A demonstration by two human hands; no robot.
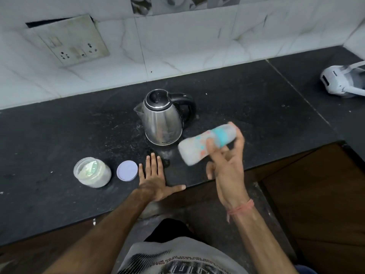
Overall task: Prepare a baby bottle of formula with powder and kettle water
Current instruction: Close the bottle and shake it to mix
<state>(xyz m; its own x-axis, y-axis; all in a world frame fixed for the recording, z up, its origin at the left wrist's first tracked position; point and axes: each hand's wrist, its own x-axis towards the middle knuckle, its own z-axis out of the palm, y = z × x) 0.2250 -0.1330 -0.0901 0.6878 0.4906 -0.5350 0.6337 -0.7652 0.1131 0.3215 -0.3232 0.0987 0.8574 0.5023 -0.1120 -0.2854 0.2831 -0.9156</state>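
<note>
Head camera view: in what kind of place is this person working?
Most likely a home kitchen. A steel electric kettle with a black handle stands on a dark stone countertop, backed by white marble-pattern wall tiles with a socket-and-switch plate.

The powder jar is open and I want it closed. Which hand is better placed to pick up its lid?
Left. The left hand lies flat and free on the counter, right beside the purple lid. The right hand grips the baby bottle, tilted in the air.

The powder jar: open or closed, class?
Open: the jar has no lid on; its purple lid lies beside it on the counter.
</note>
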